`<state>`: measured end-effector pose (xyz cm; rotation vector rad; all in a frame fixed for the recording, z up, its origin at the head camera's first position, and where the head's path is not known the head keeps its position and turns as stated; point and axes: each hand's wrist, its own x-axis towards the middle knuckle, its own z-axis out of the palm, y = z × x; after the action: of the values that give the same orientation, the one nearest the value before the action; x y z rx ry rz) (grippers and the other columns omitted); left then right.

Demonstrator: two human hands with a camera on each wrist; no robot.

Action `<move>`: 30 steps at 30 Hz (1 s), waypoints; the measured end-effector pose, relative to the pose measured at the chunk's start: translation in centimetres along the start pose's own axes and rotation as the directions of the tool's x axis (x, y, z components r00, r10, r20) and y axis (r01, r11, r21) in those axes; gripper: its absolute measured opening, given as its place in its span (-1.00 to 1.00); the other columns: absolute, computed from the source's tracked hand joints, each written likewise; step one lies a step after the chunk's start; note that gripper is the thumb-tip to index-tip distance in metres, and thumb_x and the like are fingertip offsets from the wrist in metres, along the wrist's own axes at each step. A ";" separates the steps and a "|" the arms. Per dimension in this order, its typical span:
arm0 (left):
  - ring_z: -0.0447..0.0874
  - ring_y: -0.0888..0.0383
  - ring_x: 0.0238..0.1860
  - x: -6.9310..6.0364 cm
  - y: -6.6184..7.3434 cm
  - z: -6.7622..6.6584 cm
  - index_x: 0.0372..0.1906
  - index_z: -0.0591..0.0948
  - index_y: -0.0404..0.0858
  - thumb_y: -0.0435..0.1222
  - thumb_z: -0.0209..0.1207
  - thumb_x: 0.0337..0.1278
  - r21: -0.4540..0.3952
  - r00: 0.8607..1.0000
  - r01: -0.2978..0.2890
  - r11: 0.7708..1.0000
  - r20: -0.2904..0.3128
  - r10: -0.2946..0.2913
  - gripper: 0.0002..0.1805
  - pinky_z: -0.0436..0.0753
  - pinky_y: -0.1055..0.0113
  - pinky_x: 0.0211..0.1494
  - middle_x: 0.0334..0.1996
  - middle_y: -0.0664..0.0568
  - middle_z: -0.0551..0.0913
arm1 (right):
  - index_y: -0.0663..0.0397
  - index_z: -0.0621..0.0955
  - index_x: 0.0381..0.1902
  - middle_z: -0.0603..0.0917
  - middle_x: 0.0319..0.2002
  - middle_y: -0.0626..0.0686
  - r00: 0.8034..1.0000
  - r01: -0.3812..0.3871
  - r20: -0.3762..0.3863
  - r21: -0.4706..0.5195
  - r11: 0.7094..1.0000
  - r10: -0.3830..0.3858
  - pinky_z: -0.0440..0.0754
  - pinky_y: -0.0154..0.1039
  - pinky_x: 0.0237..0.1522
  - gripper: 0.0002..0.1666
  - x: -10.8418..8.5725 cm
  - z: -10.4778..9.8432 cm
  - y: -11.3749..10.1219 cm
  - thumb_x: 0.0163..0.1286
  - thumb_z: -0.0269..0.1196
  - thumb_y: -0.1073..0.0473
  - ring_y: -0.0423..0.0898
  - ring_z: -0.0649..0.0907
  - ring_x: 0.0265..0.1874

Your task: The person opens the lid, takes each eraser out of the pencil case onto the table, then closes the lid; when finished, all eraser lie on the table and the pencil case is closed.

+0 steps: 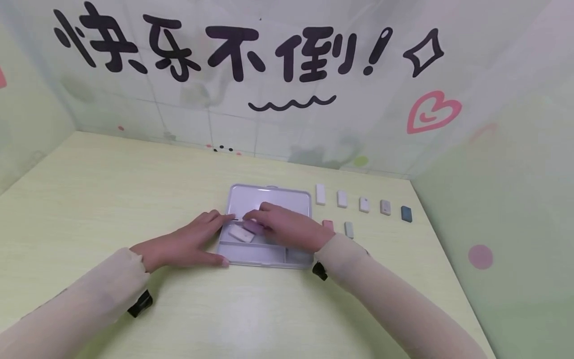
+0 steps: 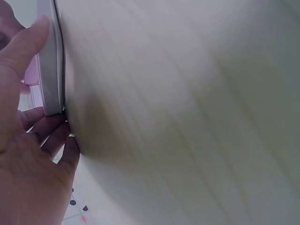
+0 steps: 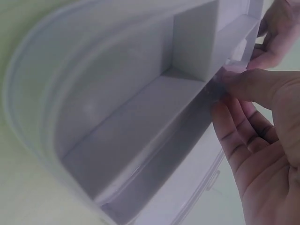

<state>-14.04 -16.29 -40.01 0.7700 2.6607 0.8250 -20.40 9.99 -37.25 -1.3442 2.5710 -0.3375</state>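
Note:
A pale lilac case (image 1: 253, 253) with several compartments lies on the table, its lid folded open toward the back wall. My left hand (image 1: 190, 242) holds its left side, thumb at the front corner and fingers near the hinge; the left wrist view shows that thumb (image 2: 29, 44) against the case's side wall. Over the middle compartment, my right hand (image 1: 289, 225) pinches a purple eraser (image 1: 253, 227) between thumb and fingers. Next to it a white eraser (image 1: 240, 233) lies slantwise in the compartment. My right wrist hides part of the case's right end.
Right of the case stands a spaced row of small eraser-like blocks, from a white one (image 1: 320, 194) to a dark blue one (image 1: 406, 214). Nearer are a pink block (image 1: 328, 225), partly hidden by my right arm, and a grey one (image 1: 349, 230). Printed walls enclose the table.

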 end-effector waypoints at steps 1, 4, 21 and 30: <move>0.36 0.01 0.18 0.0 0.0 0.0 0.60 0.24 -0.31 0.19 0.44 0.12 0.000 1.000 0.000 1.000 -0.002 0.000 0.11 0.53 -0.02 0.29 0.16 -0.04 0.43 | -0.19 0.59 0.36 0.62 -0.16 -0.10 1.000 -0.006 -0.003 0.014 1.000 0.006 0.58 -0.39 -0.12 -0.60 -0.1 0.0 0.1 0.63 0.18 0.10 -0.22 0.56 -0.25; 0.36 0.01 0.19 -0.1 -0.1 0.0 0.60 0.24 -0.31 0.18 0.45 0.11 0.001 1.000 0.003 1.000 -0.004 -0.003 0.11 0.54 -0.02 0.29 0.16 -0.04 0.43 | -0.09 0.56 0.38 0.67 -0.12 -0.07 1.000 -0.016 -0.010 0.080 0.997 0.017 0.64 -0.36 0.00 -0.52 -0.3 -0.2 0.3 0.55 0.26 0.22 -0.19 0.62 -0.15; 0.36 -0.01 0.20 -0.1 0.0 0.1 0.60 0.23 -0.30 0.15 0.47 0.10 -0.013 1.000 0.014 1.000 0.003 -0.014 0.11 0.54 -0.08 0.33 0.16 -0.06 0.45 | 0.09 0.56 0.33 0.72 -0.15 -0.06 0.978 -0.163 -0.050 0.432 0.887 0.204 0.69 -0.30 0.13 -0.45 -3.7 0.3 1.4 0.41 0.40 0.24 -0.22 0.67 -0.10; 0.36 -0.03 0.23 -0.1 0.0 0.1 0.59 0.22 -0.31 0.12 0.46 0.13 -0.006 1.000 0.003 1.000 -0.007 -0.003 0.09 0.51 -0.11 0.37 0.22 -0.09 0.45 | 0.14 0.57 0.31 0.70 -0.16 -0.04 0.959 -0.171 -0.120 0.478 0.861 0.257 0.71 -0.23 0.16 -0.44 -6.6 0.0 3.0 0.38 0.43 0.24 -0.17 0.67 -0.09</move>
<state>-13.93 -16.29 -40.14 0.7631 2.6641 0.8357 -19.02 17.09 -37.54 -0.8775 2.5118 -0.9999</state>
